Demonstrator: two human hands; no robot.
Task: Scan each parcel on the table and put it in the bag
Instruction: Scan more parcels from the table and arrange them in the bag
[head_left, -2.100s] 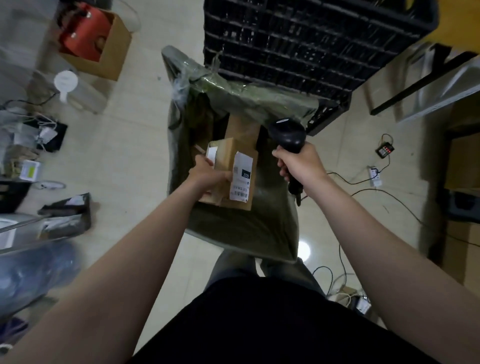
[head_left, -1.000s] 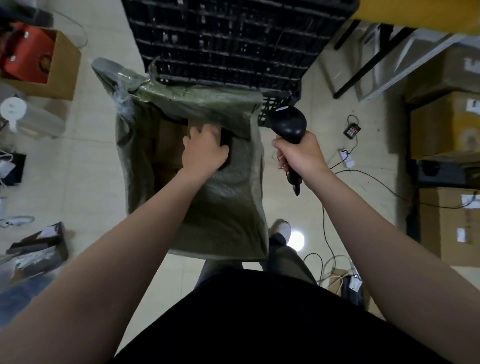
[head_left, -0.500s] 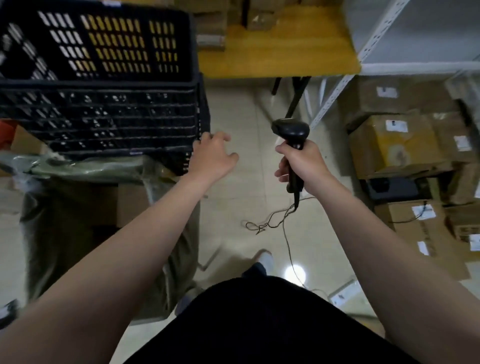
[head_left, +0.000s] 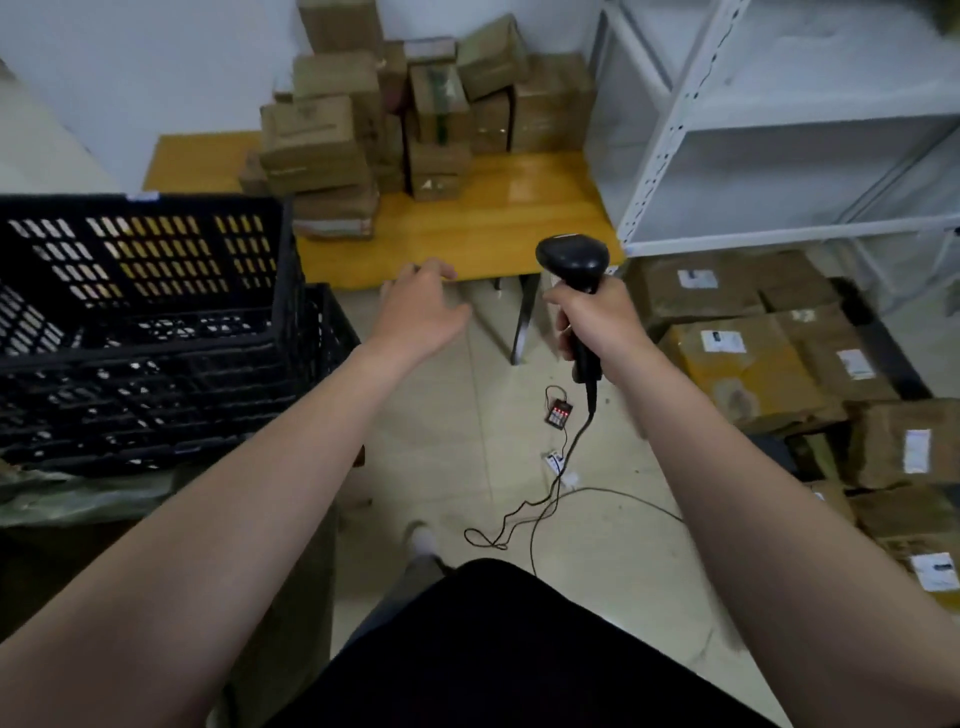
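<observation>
Several brown cardboard parcels (head_left: 332, 150) are stacked at the back of a yellow table (head_left: 467, 228). My left hand (head_left: 421, 312) reaches forward toward the table's front edge, empty, fingers relaxed. My right hand (head_left: 592, 322) grips the handle of a black barcode scanner (head_left: 571, 260), held upright just in front of the table edge. The green bag (head_left: 62, 499) stands at the lower left, only its rim and side showing.
Stacked black plastic crates (head_left: 145, 322) stand at the left, behind the bag. A white metal shelf (head_left: 779, 156) rises at the right, with more cardboard boxes (head_left: 753, 358) piled on the floor below it. The scanner cable (head_left: 545, 493) and a small black device (head_left: 558, 414) lie on the floor.
My left hand put the parcel into the bag, came out empty and swung toward the table. The view turned from the bag up to the table; my right hand kept the scanner.
</observation>
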